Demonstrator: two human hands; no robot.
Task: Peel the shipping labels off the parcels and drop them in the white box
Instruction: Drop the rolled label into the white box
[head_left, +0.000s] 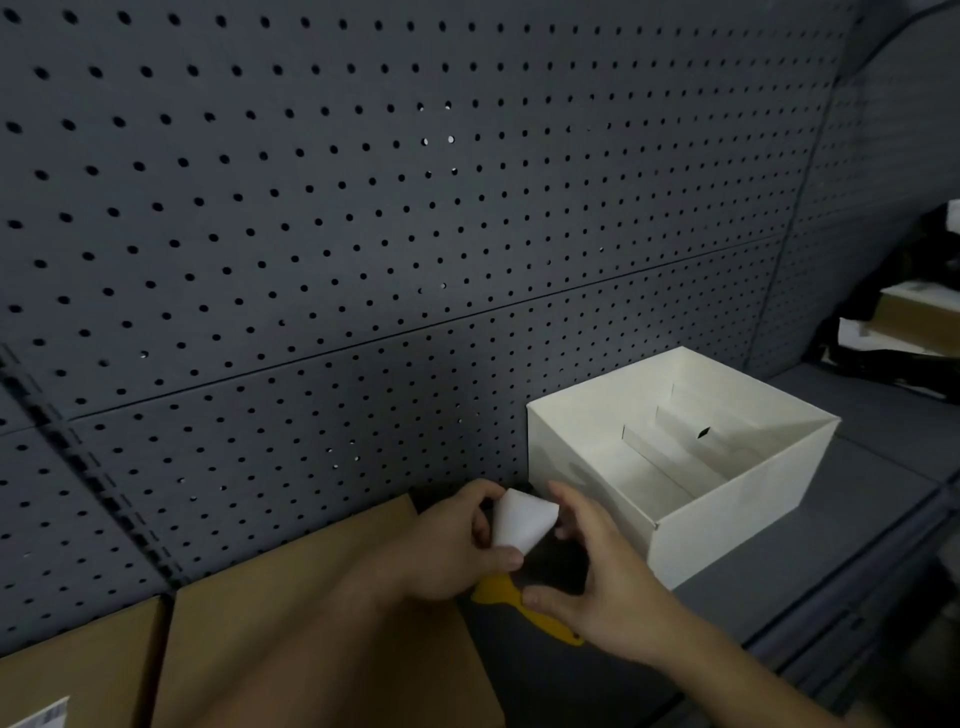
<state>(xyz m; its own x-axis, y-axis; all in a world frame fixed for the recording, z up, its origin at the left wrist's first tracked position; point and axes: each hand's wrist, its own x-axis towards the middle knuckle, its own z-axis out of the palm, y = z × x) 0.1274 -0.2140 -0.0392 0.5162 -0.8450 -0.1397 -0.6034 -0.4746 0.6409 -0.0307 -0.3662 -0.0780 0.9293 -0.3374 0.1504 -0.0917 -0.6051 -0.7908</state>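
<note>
Lower centre of frame: left hand (452, 545) pinches a curled white label (524, 522), thumb and fingers wrapped round its left edge. Right hand (597, 577) sits just right of it, fingers loosely curved, fingertips touching or nearly touching the label's right side; hard to tell from this angle whether it actually grips. A yellow scraper (511, 603) lies under both hands, handle running toward lower right, partly hidden by the right palm; seems tucked against that palm, contact unclear.

White box (727, 525) stands open just right of the hands, centre right, against the dark pegboard wall (363, 208). Inside shows folded flaps only. Label is outside the box, beside its near-left corner.

Brown parcel (311, 623) below the left forearm, lower left; a second parcel (78, 670) at far lower left with a printed sticker (39, 717) at the frame edge. More cartons (919, 317) stacked at the right edge.
</note>
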